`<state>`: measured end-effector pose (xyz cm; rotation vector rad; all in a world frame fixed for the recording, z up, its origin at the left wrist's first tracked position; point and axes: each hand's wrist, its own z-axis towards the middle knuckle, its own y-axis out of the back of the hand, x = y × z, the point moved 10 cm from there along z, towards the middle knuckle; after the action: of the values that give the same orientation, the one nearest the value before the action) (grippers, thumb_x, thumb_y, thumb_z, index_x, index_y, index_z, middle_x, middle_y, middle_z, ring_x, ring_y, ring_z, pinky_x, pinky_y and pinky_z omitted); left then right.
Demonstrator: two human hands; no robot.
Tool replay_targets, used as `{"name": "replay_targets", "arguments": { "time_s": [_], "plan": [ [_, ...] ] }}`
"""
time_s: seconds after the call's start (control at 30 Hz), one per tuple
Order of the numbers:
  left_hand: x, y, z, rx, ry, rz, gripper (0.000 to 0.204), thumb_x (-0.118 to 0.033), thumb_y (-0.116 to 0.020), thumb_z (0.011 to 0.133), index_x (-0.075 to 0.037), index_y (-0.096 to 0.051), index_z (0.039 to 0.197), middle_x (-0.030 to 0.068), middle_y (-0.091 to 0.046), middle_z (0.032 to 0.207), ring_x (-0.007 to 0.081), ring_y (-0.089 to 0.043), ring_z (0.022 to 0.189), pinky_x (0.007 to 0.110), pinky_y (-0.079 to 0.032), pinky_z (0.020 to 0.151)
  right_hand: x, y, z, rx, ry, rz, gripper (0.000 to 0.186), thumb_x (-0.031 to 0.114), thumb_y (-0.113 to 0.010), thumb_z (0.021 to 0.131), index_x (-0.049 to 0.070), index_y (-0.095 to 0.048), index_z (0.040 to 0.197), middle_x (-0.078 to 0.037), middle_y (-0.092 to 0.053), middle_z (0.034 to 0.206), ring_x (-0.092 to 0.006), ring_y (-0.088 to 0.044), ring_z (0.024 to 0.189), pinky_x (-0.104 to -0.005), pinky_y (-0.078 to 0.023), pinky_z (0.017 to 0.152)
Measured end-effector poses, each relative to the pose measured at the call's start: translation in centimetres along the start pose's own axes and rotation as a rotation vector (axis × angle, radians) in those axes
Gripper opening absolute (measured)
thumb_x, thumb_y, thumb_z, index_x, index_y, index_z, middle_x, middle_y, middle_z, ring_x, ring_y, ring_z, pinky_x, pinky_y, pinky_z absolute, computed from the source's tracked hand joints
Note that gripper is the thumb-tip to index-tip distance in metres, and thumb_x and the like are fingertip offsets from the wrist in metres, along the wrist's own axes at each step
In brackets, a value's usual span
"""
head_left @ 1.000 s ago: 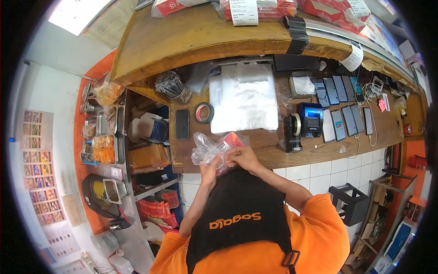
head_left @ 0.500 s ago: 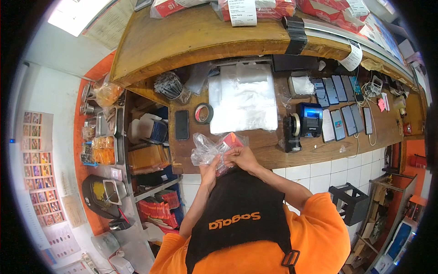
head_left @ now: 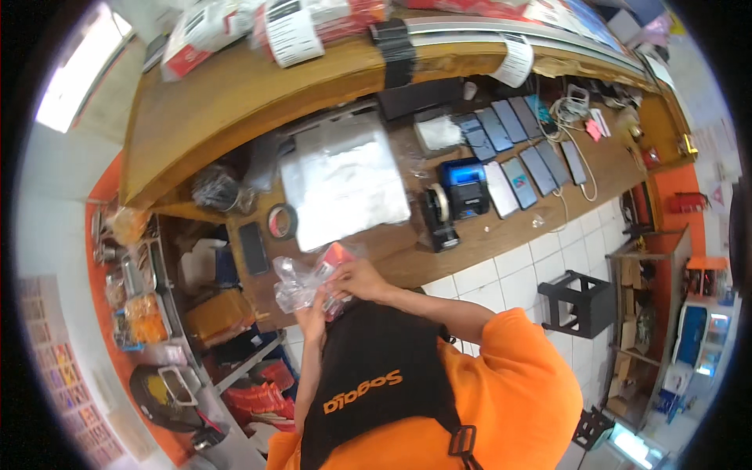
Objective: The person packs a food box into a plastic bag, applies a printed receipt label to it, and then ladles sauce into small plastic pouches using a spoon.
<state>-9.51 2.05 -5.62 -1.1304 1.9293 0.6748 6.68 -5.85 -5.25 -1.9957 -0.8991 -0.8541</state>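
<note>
Clear bag (head_left: pixel 291 288), gripped, bunched beyond left hand (head_left: pixel 312 313)

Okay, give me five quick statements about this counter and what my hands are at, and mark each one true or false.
1. Your left hand and right hand are both on a clear plastic bag. True.
2. The dark phone near your hands lies right of the tape roll. False: the dark phone lies left of the tape roll.
3. Several phones lie right of the printer. True.
4. Your sleeves are blue. False: the sleeves are orange.
5. A stool shows right of you. True.
</note>
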Motion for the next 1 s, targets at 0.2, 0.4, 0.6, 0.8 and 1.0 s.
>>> {"name": "replay_targets", "arguments": {
  "time_s": [0.2, 0.4, 0.6, 0.8, 1.0],
  "plan": [
    [-0.8, 0.0, 0.9, 0.062, -0.259, 0.209, 0.039, -0.021, -0.076, 0.1, 0.003, -0.066, 0.129, 0.0111, -0.069, 0.124, 0.0192, -0.062, 0.113, 0.036, -0.049, 0.099, 0.2, -0.5, 1.0, 0.101, 0.042, -0.05, 0.018, 0.002, -0.071, 0.099, -0.006, -0.07, 0.114, -0.015, -0.076, 0.097, -0.0197, -0.076, 0.084, -0.0335, -0.066, 0.078],
    [0.1, 0.0, 1.9, 0.085, -0.257, 0.141, 0.038, -0.018, -0.076, 0.099, 0.002, -0.064, 0.129, 0.0095, -0.067, 0.126, 0.0189, -0.061, 0.114, 0.036, -0.048, 0.101, 0.1, -0.3, 1.2, 0.179, 0.036, 0.031, 0.016, 0.005, -0.07, 0.1, -0.004, -0.069, 0.113, -0.013, -0.076, 0.097, -0.0185, -0.076, 0.085, -0.033, -0.065, 0.079],
    [-0.9, -0.6, 1.1, 0.083, -0.273, 0.181, 0.039, -0.015, -0.081, 0.094, 0.0, -0.064, 0.126, 0.0082, -0.066, 0.123, 0.0183, -0.061, 0.11, 0.035, -0.049, 0.099, 0.4, -0.2, 0.6, 0.133, 0.079, -0.04, 0.018, 0.012, -0.072, 0.1, -0.002, -0.071, 0.11, -0.01, -0.076, 0.093, -0.0163, -0.075, 0.083, -0.0302, -0.063, 0.076],
    [-1.9, -1.0, 0.6, 0.016, -0.359, 0.265, 0.036, -0.012, -0.085, 0.088, -0.001, -0.067, 0.118, 0.0075, -0.068, 0.115, 0.0197, -0.063, 0.108, 0.037, -0.05, 0.097, 0.6, 0.6, 0.8, 0.111, 0.108, -0.181, 0.014, 0.012, -0.07, 0.101, -0.002, -0.072, 0.103, -0.009, -0.076, 0.09, -0.0147, -0.074, 0.078, -0.0295, -0.062, 0.073],
    [-4.0, -2.4, 0.0, 0.08, -0.644, 0.49, 0.034, -0.009, -0.085, 0.082, -0.002, -0.069, 0.111, 0.0086, -0.069, 0.108, 0.026, -0.065, 0.106, 0.042, -0.05, 0.098, 2.3, 1.9, 0.2, -0.03, 0.324, -0.529, 0.01, 0.007, -0.067, 0.095, 0.0, -0.072, 0.1, -0.013, -0.075, 0.085, -0.0171, -0.073, 0.074, -0.0336, -0.058, 0.068]
  ]
}}
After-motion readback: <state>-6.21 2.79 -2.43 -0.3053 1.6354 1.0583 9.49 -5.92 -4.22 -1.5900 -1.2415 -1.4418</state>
